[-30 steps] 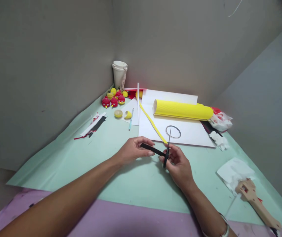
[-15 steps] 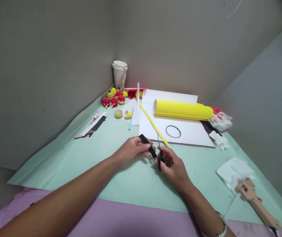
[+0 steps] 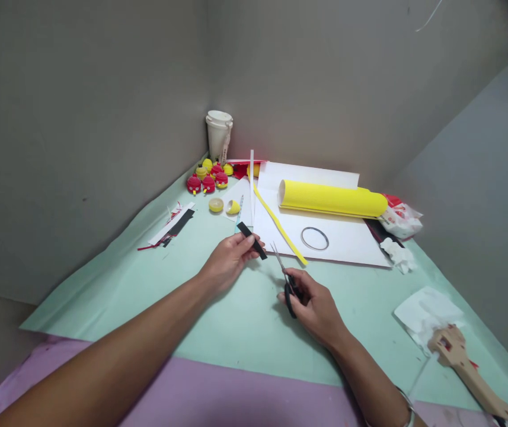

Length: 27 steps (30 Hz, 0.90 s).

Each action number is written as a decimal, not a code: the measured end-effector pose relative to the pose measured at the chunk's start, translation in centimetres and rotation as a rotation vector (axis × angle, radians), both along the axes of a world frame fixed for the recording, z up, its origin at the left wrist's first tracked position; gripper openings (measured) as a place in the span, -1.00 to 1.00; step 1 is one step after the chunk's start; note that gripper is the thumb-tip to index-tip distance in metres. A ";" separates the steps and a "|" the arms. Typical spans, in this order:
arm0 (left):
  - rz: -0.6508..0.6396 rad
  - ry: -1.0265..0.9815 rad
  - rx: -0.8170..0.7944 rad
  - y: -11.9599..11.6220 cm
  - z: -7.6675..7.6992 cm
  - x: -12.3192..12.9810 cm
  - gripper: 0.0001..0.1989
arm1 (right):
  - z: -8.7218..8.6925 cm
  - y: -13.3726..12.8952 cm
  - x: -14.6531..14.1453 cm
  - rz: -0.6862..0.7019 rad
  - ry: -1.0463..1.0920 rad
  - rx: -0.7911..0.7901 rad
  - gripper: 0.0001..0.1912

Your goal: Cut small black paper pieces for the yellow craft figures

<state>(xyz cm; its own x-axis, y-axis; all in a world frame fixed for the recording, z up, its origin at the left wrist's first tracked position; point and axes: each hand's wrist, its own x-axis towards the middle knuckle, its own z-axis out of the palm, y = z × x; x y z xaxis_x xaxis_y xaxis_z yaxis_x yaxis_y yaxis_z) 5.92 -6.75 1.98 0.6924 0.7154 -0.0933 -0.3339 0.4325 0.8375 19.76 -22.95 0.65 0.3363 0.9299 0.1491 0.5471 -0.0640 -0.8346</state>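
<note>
My left hand (image 3: 228,259) pinches a short black paper strip (image 3: 245,232) above the green table cover, its lower end slanting to the right. In my right hand (image 3: 316,302) is a pair of scissors (image 3: 288,283) with black handles, the blades slightly apart and pointing up and left. A small gap separates the blade tips from the strip. Just beyond the scissors a long narrow yellow strip (image 3: 277,222) lies across white sheets, beside a thin ring (image 3: 315,238).
A yellow corrugated roll (image 3: 331,198) rests on white card (image 3: 347,240). Several red and yellow balls (image 3: 208,184) cluster near a white cup (image 3: 219,133). Paper scraps (image 3: 173,224) lie left. At right are a glue gun (image 3: 456,353), crumpled tissue (image 3: 398,254) and a plastic packet (image 3: 400,216).
My left hand has moved the black strip up and left, away from the scissors. The scissors have tilted left and their blades have parted. The view has shifted slightly.
</note>
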 end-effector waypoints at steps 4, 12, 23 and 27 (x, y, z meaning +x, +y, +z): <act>0.024 -0.048 -0.044 0.1 0.1 -0.1 -0.83 | 0.0 -0.1 0.0 0.028 -0.050 -0.016 -0.61; 0.071 -0.070 -0.111 -0.1 0.4 -0.1 -0.84 | 0.0 -0.1 -0.2 0.031 -0.092 -0.024 -0.61; 0.076 -0.070 -0.147 -0.1 0.6 -0.1 -0.86 | -0.3 0.0 0.0 0.054 -0.145 -0.001 -0.60; 0.065 -0.055 -0.132 -0.1 0.4 -0.2 -0.83 | -0.5 0.0 0.0 0.048 -0.146 0.003 -0.58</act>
